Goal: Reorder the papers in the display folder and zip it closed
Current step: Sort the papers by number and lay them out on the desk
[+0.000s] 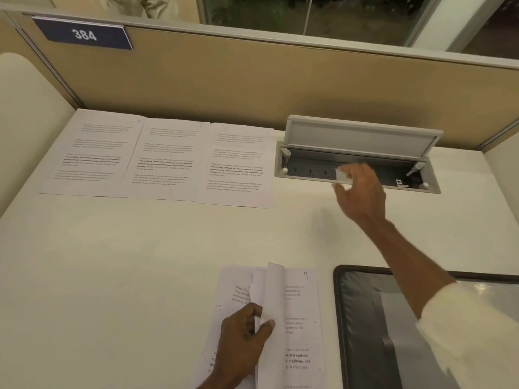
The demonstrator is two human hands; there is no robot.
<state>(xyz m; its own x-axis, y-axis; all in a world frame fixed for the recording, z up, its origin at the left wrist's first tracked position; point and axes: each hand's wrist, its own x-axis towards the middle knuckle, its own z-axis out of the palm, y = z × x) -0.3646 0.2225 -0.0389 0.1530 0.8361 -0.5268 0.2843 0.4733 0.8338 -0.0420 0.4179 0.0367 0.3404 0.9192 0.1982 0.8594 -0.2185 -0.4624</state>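
Three printed sheets lie side by side at the back of the white desk: the left sheet (92,153), the middle sheet (165,158) and the right sheet (238,164). Near the front edge lies a stack of papers (297,327), its top page marked 4. My left hand (241,341) rests on the stack and pinches several lifted sheets between thumb and fingers. My right hand (362,192) is stretched out over the desk by the socket box, blurred, with fingers loosely spread and holding nothing I can make out. The black display folder (365,318) lies open at the front right, partly under my right arm.
A grey socket box (359,153) with its lid raised is sunk into the desk at the back right. A tan partition (252,80) with a blue plate reading 384 (84,35) closes off the back. A cream side panel stands at the left.
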